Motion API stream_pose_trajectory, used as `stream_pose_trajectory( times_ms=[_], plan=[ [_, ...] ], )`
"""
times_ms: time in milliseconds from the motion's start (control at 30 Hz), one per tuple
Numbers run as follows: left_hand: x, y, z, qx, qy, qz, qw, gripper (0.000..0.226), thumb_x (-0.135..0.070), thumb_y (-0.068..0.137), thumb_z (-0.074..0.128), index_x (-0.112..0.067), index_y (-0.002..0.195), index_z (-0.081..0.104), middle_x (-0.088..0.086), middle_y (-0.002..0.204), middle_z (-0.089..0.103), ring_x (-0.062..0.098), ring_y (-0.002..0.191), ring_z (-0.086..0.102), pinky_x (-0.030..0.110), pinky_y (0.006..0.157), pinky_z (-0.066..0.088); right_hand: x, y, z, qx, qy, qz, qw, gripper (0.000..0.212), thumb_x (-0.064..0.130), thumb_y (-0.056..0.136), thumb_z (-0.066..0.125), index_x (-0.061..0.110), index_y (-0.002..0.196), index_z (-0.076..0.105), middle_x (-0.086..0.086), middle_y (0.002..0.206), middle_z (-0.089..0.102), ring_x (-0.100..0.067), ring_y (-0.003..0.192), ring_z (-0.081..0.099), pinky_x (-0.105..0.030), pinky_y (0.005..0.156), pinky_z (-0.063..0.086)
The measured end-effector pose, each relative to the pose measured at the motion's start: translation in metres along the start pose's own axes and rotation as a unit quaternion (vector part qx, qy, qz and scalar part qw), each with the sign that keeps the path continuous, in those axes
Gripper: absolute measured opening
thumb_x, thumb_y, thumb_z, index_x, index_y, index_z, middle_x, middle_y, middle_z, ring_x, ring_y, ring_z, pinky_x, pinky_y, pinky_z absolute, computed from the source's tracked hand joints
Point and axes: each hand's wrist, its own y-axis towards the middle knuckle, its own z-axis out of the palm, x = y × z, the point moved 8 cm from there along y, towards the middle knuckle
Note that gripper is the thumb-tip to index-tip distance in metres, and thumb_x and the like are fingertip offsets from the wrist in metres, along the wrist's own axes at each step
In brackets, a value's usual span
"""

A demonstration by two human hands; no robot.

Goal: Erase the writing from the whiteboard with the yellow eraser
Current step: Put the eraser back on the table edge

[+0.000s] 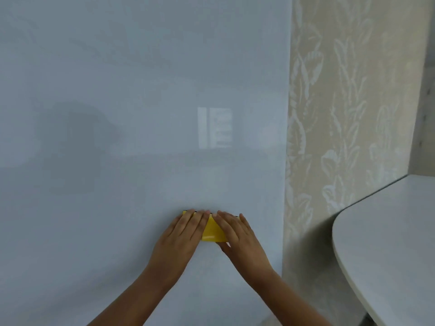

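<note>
A large glossy whiteboard (141, 90) fills most of the view, and I see no writing on the part that shows. The yellow eraser (213, 230) is pressed flat against its lower middle. My left hand (181, 234) lies over the eraser's left end with fingers together. Over the right end rests my right hand (237, 234), its thumb under the eraser's lower edge. Only a yellow wedge between the two hands shows; the ends are covered.
Beige wallpaper with a pale leaf pattern (341, 114) runs down the right of the board's edge. A white rounded tabletop (388, 243) juts in at the lower right. Faint window reflections show on the board.
</note>
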Motion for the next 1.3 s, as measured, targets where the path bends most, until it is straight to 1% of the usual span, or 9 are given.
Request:
stream_pose_trajectory(
  times_ms=[67, 133, 433, 600, 667, 767, 833, 1033, 1300],
  plan=[
    [-0.023, 0.016, 0.015, 0.020, -0.046, 0.008, 0.999, 0.055, -0.002, 0.067, 0.071, -0.004, 0.122, 0.062, 0.008, 0.113, 0.069, 0.025, 0.102, 0.066, 0.037, 0.083, 0.056, -0.022, -0.014, -0.015, 0.016, -0.035, 0.002, 0.999, 0.075, 0.013, 0.065, 0.083, 0.012, 0.130, 0.045, -0.008, 0.121, 0.062, -0.020, 0.112, 0.059, -0.045, 0.099, 0.039],
    [-0.052, 0.034, 0.028, 0.048, -0.082, 0.014, 0.995, 0.069, -0.007, 0.050, 0.087, -0.004, 0.117, 0.066, 0.008, 0.112, 0.069, 0.025, 0.101, 0.067, 0.036, 0.082, 0.057, -0.046, -0.030, -0.035, 0.029, -0.072, 0.016, 0.997, 0.069, 0.014, 0.063, 0.085, 0.008, 0.124, 0.054, -0.009, 0.119, 0.064, -0.022, 0.108, 0.062, -0.045, 0.095, 0.044],
    [-0.225, 0.106, 0.031, 0.045, -0.275, 0.098, 0.955, 0.079, -0.010, 0.044, 0.092, -0.004, 0.118, 0.065, 0.009, 0.115, 0.068, 0.027, 0.103, 0.066, 0.035, 0.080, 0.057, -0.153, -0.144, -0.150, 0.085, -0.161, 0.216, 0.959, 0.058, 0.021, 0.077, 0.074, 0.013, 0.128, 0.047, -0.008, 0.126, 0.056, -0.024, 0.112, 0.056, -0.033, 0.086, 0.049],
    [-0.318, 0.110, 0.021, 0.058, -0.363, 0.131, 0.921, 0.085, -0.012, 0.044, 0.093, -0.006, 0.123, 0.062, 0.005, 0.117, 0.067, 0.025, 0.108, 0.064, 0.031, 0.080, 0.057, -0.182, -0.216, -0.201, 0.132, -0.213, 0.308, 0.918, 0.062, 0.028, 0.080, 0.071, 0.017, 0.133, 0.041, -0.004, 0.135, 0.050, -0.022, 0.120, 0.049, -0.030, 0.093, 0.044],
    [-0.354, 0.109, 0.020, 0.084, -0.400, 0.139, 0.902, 0.085, -0.018, 0.056, 0.090, -0.008, 0.132, 0.053, 0.006, 0.126, 0.062, 0.025, 0.117, 0.058, 0.031, 0.087, 0.054, -0.192, -0.248, -0.219, 0.151, -0.213, 0.354, 0.898, 0.063, 0.033, 0.083, 0.066, 0.022, 0.136, 0.035, 0.001, 0.139, 0.044, -0.018, 0.122, 0.045, -0.027, 0.095, 0.040],
    [-0.404, 0.105, 0.025, 0.136, -0.416, 0.170, 0.883, 0.073, -0.023, 0.093, 0.054, -0.014, 0.151, 0.011, 0.003, 0.156, 0.024, 0.023, 0.144, 0.019, 0.030, 0.112, 0.026, -0.202, -0.285, -0.239, 0.177, -0.215, 0.402, 0.873, 0.063, 0.036, 0.084, 0.064, 0.025, 0.138, 0.032, 0.004, 0.141, 0.041, -0.016, 0.123, 0.044, -0.026, 0.096, 0.039],
    [-0.427, 0.103, 0.028, 0.133, -0.419, 0.177, 0.881, 0.069, -0.025, 0.099, 0.042, -0.017, 0.151, -0.002, -0.002, 0.159, 0.011, 0.019, 0.146, 0.006, 0.026, 0.114, 0.019, -0.207, -0.302, -0.248, 0.189, -0.215, 0.418, 0.862, 0.063, 0.036, 0.085, 0.063, 0.026, 0.139, 0.031, 0.005, 0.142, 0.040, -0.015, 0.123, 0.043, -0.026, 0.097, 0.039],
    [-0.457, 0.098, 0.036, 0.142, -0.420, 0.194, 0.875, 0.069, -0.014, 0.100, 0.039, -0.013, 0.150, -0.008, 0.001, 0.158, 0.008, 0.020, 0.145, 0.004, 0.025, 0.112, 0.024, -0.219, -0.325, -0.248, 0.248, -0.199, 0.439, 0.840, 0.064, 0.035, 0.089, 0.057, 0.022, 0.142, 0.025, 0.001, 0.146, 0.035, -0.017, 0.128, 0.039, -0.031, 0.101, 0.036],
    [-0.467, 0.083, 0.054, 0.188, -0.414, 0.212, 0.865, 0.062, -0.018, 0.103, 0.029, -0.012, 0.149, -0.011, 0.004, 0.160, 0.001, 0.021, 0.146, 0.002, 0.026, 0.115, 0.009, -0.234, -0.341, -0.232, 0.308, -0.154, 0.449, 0.825, 0.057, 0.038, 0.095, 0.043, 0.021, 0.145, 0.020, 0.001, 0.151, 0.027, -0.015, 0.135, 0.027, -0.029, 0.107, 0.026]
  ],
)
